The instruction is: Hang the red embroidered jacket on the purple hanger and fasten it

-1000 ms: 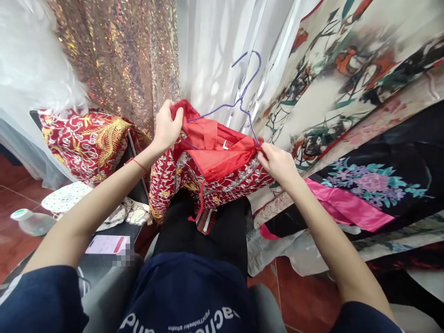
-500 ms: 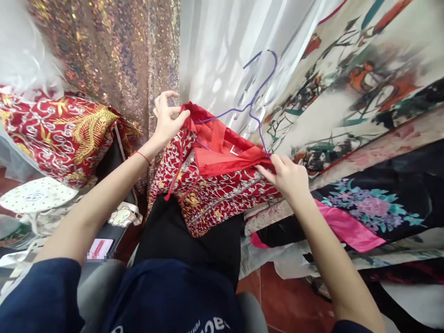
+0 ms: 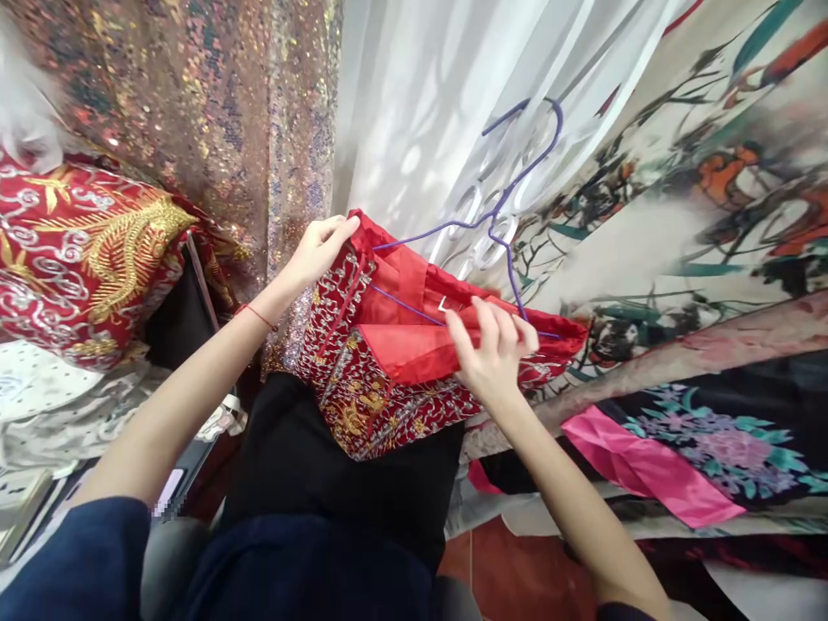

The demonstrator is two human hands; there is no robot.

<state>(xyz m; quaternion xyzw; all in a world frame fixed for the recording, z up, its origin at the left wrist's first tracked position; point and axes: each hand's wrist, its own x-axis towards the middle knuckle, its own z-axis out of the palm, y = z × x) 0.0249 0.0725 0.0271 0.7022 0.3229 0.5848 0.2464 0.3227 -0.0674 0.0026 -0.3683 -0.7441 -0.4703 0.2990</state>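
A red embroidered garment (image 3: 414, 414) with silver and gold stitching hangs open at its top across my black-clad lap. Inside it shows a plain red lining (image 3: 404, 349) with a small white label. A purple wire hanger (image 3: 453, 224) sits within the opening, its hook standing up at the back. My left hand (image 3: 323, 246) pinches the garment's top left corner between thumb and fingers. Over the lining, right of the middle, is my right hand (image 3: 492, 354), thumb apart from its curved fingers. It covers part of the front edge, and no cloth shows pinched in it.
Another red and gold embroidered cloth (image 3: 97, 267) lies at the left, above white dotted fabric (image 3: 45, 379). Behind stand a sequined curtain (image 3: 213, 129) and a white sheer curtain (image 3: 420, 112). Painted floral fabric (image 3: 647, 233) and a black flowered cloth (image 3: 730, 388) hang at the right.
My right hand has let go of the garment's right end and moved left over the lining. The right corner now hangs free on the hanger. My left hand keeps its hold.
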